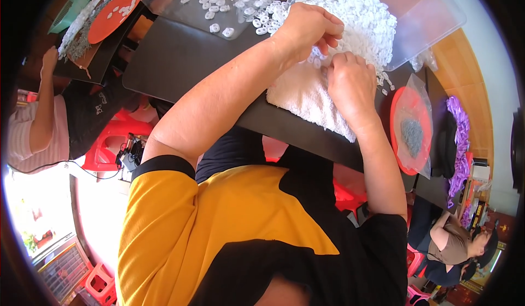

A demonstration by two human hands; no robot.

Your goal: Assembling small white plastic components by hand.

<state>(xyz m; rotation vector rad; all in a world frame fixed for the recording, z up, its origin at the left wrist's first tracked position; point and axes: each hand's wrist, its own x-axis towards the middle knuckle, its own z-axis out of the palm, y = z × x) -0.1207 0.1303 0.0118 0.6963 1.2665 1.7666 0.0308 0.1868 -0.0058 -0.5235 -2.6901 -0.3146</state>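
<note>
A big heap of small white plastic rings (355, 16) lies in a clear plastic tray (432, 21), and the heap spills down to where the hands work. The left hand (309, 30) rests at the near edge of the heap with its fingers curled in, pinching at the little rings; I cannot tell just what it holds. The right hand (350, 84) sits just beside it, closed in a loose fist with the knuckles up, and what is inside it is hidden. The two hands are close together, almost touching.

Under the right hand lies a fluffy white towel (306, 95), spread on the dark flat desk (180, 60). A few loose rings lie on the desk just right of the right hand.

Behind the left hand is a second clear plastic tray (219, 5) with fewer white rings scattered in it. Right of the right hand sits a round orange plate (399, 120), with a clear plastic bag (415, 125) of small grey bits on it. Farther right is a pile of shiny purple strips (459, 142).

Far to the left of the left hand, another person's arm (44, 98) reaches up by a desk with a round orange lid (109, 19). A third person (454, 246) sits low on the right side.
</note>
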